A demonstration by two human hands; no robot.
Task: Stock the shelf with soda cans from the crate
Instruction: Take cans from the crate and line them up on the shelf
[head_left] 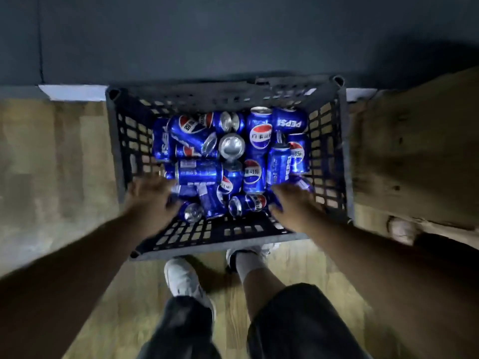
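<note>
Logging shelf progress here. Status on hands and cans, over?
Grip blurred: left hand and right hand both down in the black crate. Pepsi cans jumbled inside. Nothing covers them.

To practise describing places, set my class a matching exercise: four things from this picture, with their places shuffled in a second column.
1 black lattice plastic crate
2 blue metal soda cans
3 white shoe
4 right hand

A heaped inside the crate
B on wooden floor against the dark wall
C reaching into the crate's near right corner
D on the floor, nearer than the crate

Pairs: 1-B, 2-A, 3-D, 4-C
</note>
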